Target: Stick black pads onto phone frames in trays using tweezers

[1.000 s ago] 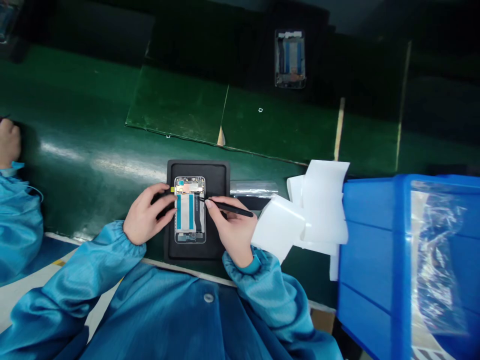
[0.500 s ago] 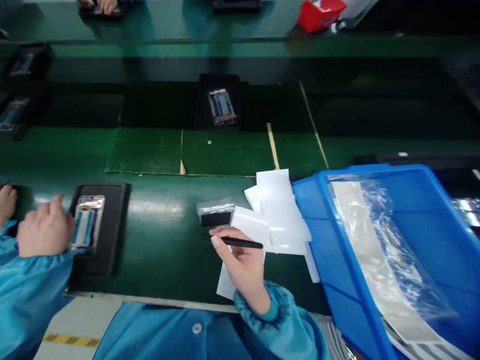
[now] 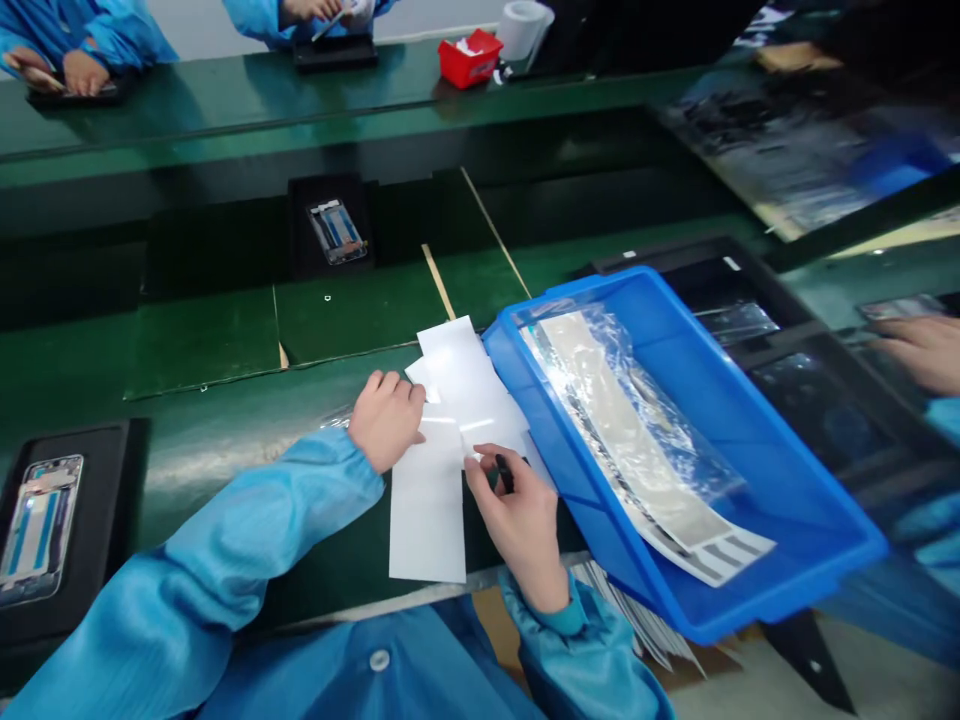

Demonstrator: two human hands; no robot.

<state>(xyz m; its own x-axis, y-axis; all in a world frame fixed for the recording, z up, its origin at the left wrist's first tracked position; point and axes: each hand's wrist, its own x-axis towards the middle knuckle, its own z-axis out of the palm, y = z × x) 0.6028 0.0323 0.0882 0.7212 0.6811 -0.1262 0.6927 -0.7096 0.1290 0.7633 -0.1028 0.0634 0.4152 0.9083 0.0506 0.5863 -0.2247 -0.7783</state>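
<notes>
My left hand [image 3: 388,420] lies at the upper left corner of a white sheet [image 3: 427,510], fingers curled, thumb at the sheet's edge. Whatever is under those fingers is hidden. Black tweezers [image 3: 504,472], mostly covered by the fingers, are in my right hand [image 3: 521,515], just right of that sheet. More white sheets [image 3: 469,380] overlap beyond both hands. Clear plastic [image 3: 337,415] peeks out behind my left wrist. At the far left, an opened phone [image 3: 41,530] rests on a black tray [image 3: 112,490].
A blue bin [image 3: 667,600] at right holds strips and bagged film [image 3: 622,420]. Another opened phone [image 3: 337,232] sits on a black tray farther back. Co-workers' hands [image 3: 86,72] show across the bench, and another person's hand [image 3: 926,350] is at the right edge.
The view has swung right. My left hand has left the phone on the tray and come over to the white sheets. My right hand keeps the tweezers, now turned differently beside the sheets.
</notes>
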